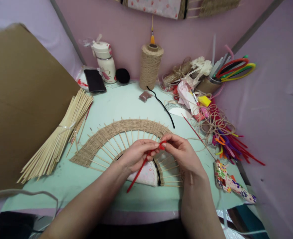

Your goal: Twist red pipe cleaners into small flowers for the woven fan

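Note:
A red pipe cleaner (pixel 139 173) is pinched between both hands, its upper end curled into a small loop and its straight tail slanting down to the left. My left hand (pixel 143 152) is closed on it just below the curl. At the curl itself, my right hand (pixel 180 147) pinches with thumb and fingertips. Beneath the hands lies a woven fan (pixel 126 125) of twine and thin sticks, with a pale printed fabric centre (pixel 146 176) edged in black. The hands and forearms hide part of the fan's right side.
A bundle of thin sticks (pixel 54 139) lies at left beside a cardboard sheet (pixel 24 99). Behind stand a bottle (pixel 106 64), a phone (pixel 94 80) and a twine spool (pixel 150 66). A black pipe cleaner (pixel 162 105), tangled twine (pixel 211 121) and a glue gun (pixel 232 182) lie rightward.

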`<move>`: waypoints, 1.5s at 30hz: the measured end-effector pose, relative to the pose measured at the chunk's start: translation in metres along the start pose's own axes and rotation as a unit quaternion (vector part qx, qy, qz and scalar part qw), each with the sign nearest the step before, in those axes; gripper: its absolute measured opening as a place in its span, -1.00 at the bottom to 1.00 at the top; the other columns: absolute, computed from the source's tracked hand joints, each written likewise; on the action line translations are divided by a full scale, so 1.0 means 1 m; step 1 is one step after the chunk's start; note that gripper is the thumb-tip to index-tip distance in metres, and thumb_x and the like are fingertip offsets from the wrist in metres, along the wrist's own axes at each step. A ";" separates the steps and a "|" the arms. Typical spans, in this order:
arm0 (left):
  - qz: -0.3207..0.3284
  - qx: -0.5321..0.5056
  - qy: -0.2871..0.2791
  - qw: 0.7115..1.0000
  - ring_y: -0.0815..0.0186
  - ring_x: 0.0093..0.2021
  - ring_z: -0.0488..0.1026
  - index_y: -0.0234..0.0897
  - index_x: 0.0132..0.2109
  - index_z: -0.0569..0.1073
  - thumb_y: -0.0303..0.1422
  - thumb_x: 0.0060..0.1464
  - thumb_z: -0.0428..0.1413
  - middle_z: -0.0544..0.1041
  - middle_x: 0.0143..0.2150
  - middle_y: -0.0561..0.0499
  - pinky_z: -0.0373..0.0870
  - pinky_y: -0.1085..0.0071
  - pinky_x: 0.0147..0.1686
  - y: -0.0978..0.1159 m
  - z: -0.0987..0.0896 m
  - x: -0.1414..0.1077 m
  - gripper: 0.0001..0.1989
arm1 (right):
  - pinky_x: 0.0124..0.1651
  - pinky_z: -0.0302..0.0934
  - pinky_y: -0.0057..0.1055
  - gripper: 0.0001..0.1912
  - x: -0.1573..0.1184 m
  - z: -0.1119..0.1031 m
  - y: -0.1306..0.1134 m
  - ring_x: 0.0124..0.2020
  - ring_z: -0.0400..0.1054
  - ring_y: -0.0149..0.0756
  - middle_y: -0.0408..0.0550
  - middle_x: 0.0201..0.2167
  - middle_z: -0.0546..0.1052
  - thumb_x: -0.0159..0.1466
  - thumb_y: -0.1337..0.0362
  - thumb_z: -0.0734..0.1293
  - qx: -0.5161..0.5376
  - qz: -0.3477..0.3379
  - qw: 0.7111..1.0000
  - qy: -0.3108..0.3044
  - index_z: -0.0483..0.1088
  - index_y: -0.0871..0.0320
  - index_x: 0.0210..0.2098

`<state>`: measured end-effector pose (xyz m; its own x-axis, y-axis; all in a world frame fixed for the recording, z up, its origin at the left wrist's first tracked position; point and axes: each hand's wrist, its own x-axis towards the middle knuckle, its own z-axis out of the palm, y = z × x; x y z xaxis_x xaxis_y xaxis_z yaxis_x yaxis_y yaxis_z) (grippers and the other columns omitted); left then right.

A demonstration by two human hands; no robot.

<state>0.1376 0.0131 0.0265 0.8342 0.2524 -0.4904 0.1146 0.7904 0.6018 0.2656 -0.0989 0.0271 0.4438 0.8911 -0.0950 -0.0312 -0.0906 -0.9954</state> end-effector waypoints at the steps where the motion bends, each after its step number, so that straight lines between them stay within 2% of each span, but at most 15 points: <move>1: -0.030 -0.026 -0.014 0.999 0.58 -0.57 0.21 -0.43 -0.45 0.52 -0.46 -0.16 0.28 0.39 -0.51 -0.01 0.03 0.71 -0.71 0.002 -0.001 -0.001 -0.90 | -0.20 0.21 -0.37 -0.92 -0.001 0.001 -0.001 -0.31 0.34 -0.31 -0.11 -0.36 0.47 0.20 0.23 0.36 -0.025 -0.033 0.999 -0.002 0.44 0.10 -0.34; 5: -0.151 -0.147 -0.057 0.976 0.62 -0.58 0.16 -0.47 -0.44 0.49 -0.55 -0.15 0.23 0.32 -0.50 0.00 0.03 0.81 -0.73 0.011 0.000 -0.006 -0.94 | -0.17 0.21 -0.29 -0.92 -0.003 0.007 -0.003 -0.27 0.34 -0.26 -0.08 -0.36 0.46 0.25 0.31 0.30 -0.137 -0.190 0.971 0.042 0.46 0.06 -0.32; 8: -0.141 -0.152 -0.055 0.977 0.61 -0.59 0.16 -0.45 -0.45 0.48 -0.54 -0.13 0.22 0.33 -0.48 -0.01 0.06 0.80 -0.74 0.011 0.004 -0.009 -0.95 | -0.13 0.22 -0.24 -0.90 -0.002 0.012 0.000 -0.24 0.36 -0.20 -0.06 -0.35 0.48 0.24 0.33 0.30 -0.163 -0.231 0.955 0.085 0.47 0.03 -0.33; 10: -0.056 -0.090 -0.019 0.994 0.58 -0.59 0.18 -0.43 -0.45 0.49 -0.50 -0.10 0.22 0.35 -0.50 0.00 0.11 0.73 -0.72 0.008 0.006 -0.009 -0.94 | -0.13 0.23 -0.25 -0.89 0.000 0.012 0.002 -0.20 0.36 -0.20 -0.05 -0.28 0.50 0.23 0.30 0.32 -0.119 -0.186 0.971 0.096 0.47 0.02 -0.26; 12: 0.067 0.021 0.047 0.996 0.55 -0.61 0.22 -0.39 -0.44 0.52 -0.43 -0.06 0.21 0.36 -0.56 0.04 0.19 0.65 -0.66 0.005 0.008 -0.009 -0.91 | -0.17 0.24 -0.30 -0.83 0.002 0.011 0.004 -0.25 0.36 -0.26 -0.06 -0.22 0.51 0.23 0.25 0.33 -0.055 -0.092 0.990 0.090 0.45 0.01 -0.16; 15: 0.197 0.189 0.140 0.952 0.48 -0.61 0.29 -0.33 -0.41 0.55 -0.37 -0.03 0.20 0.42 -0.55 0.05 0.27 0.54 -0.60 0.001 0.011 -0.010 -0.90 | -0.31 0.21 -0.39 -0.79 0.006 0.009 0.008 -0.42 0.30 -0.34 -0.12 -0.36 0.50 0.24 0.13 0.30 0.008 0.025 0.997 0.073 0.46 0.05 -0.19; 18: 0.250 0.267 0.167 0.916 0.43 -0.56 0.36 -0.29 -0.43 0.56 -0.37 -0.04 0.19 0.49 -0.42 0.01 0.30 0.51 -0.59 -0.003 0.013 -0.010 -0.91 | -0.40 0.13 -0.43 -0.74 0.008 0.010 0.011 -0.50 0.23 -0.38 -0.18 -0.53 0.42 0.21 0.05 0.32 0.021 0.062 0.995 0.074 0.46 0.11 -0.38; 22: 0.254 0.290 0.167 0.907 0.45 -0.58 0.37 -0.28 -0.45 0.55 -0.37 -0.03 0.17 0.50 -0.42 0.02 0.31 0.51 -0.57 -0.008 0.012 -0.007 -0.90 | -0.44 0.08 -0.47 -0.75 0.007 0.013 0.012 -0.53 0.19 -0.43 -0.20 -0.53 0.42 0.13 0.06 0.40 0.023 0.080 0.993 0.080 0.45 0.13 -0.43; 25: 0.202 0.224 0.165 0.939 0.46 -0.61 0.34 -0.30 -0.43 0.55 -0.35 -0.06 0.21 0.47 -0.50 0.05 0.28 0.51 -0.57 -0.011 0.011 -0.003 -0.89 | -0.43 0.09 -0.48 -0.77 0.006 0.013 0.011 -0.51 0.21 -0.44 -0.18 -0.48 0.45 0.12 0.09 0.42 0.053 0.082 0.993 0.069 0.46 0.13 -0.38; 28: 0.125 0.078 0.115 0.982 0.50 -0.61 0.27 -0.36 -0.45 0.52 -0.33 -0.13 0.26 0.40 -0.57 0.07 0.22 0.55 -0.58 -0.013 0.011 0.000 -0.84 | -0.41 0.12 -0.48 -0.79 0.006 0.013 0.011 -0.49 0.24 -0.44 -0.18 -0.49 0.45 0.11 0.12 0.43 0.101 0.082 0.990 0.055 0.45 0.13 -0.39; 31: 0.108 0.015 0.081 0.991 0.53 -0.59 0.24 -0.39 -0.45 0.51 -0.31 -0.15 0.28 0.39 -0.57 0.07 0.20 0.57 -0.57 -0.013 0.012 0.001 -0.81 | -0.42 0.12 -0.48 -0.77 0.007 0.014 0.012 -0.51 0.23 -0.44 -0.19 -0.50 0.44 0.11 0.10 0.43 0.136 0.088 0.985 0.051 0.44 0.12 -0.38; 34: 0.180 0.098 0.142 0.969 0.49 -0.60 0.28 -0.35 -0.37 0.54 -0.29 -0.09 0.27 0.39 -0.59 0.10 0.25 0.52 -0.54 -0.011 0.012 0.000 -0.81 | -0.46 0.08 -0.47 -0.72 0.008 0.015 0.014 -0.54 0.20 -0.44 -0.20 -0.52 0.41 0.18 0.02 0.35 0.118 0.092 0.987 0.060 0.44 0.11 -0.36; 38: 0.276 0.203 0.197 0.919 0.45 -0.55 0.35 -0.30 -0.37 0.56 -0.32 -0.04 0.23 0.49 -0.39 0.02 0.32 0.47 -0.51 -0.011 0.012 -0.001 -0.88 | -0.51 0.02 -0.46 -0.65 0.007 0.016 0.014 -0.58 0.15 -0.44 -0.20 -0.60 0.35 0.17 -0.03 0.34 0.071 0.098 0.991 0.064 0.40 0.14 -0.48; 41: 0.295 0.248 0.201 0.901 0.40 -0.47 0.39 -0.27 -0.38 0.56 -0.33 -0.01 0.20 0.49 -0.31 -0.02 0.34 0.48 -0.51 -0.013 0.010 -0.001 -0.90 | -0.52 0.01 -0.47 -0.71 0.006 0.016 0.011 -0.60 0.12 -0.47 -0.23 -0.62 0.35 0.10 0.04 0.42 0.045 0.088 0.991 0.093 0.43 0.15 -0.46; 45: 0.295 0.309 0.186 0.885 0.36 -0.40 0.40 -0.25 -0.34 0.56 -0.30 0.04 0.16 0.48 -0.28 -0.04 0.36 0.50 -0.53 -0.014 0.006 0.001 -0.87 | -0.45 0.09 -0.45 -0.78 0.005 0.018 0.008 -0.55 0.19 -0.44 -0.18 -0.54 0.43 0.10 0.11 0.43 0.005 0.061 0.991 0.121 0.46 0.15 -0.43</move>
<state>0.1396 -0.0014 0.0214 0.6254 0.7761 -0.0813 0.0876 0.0336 0.9956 0.2518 -0.0868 0.0187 0.6383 0.7406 -0.2100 -0.1055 -0.1861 -0.9769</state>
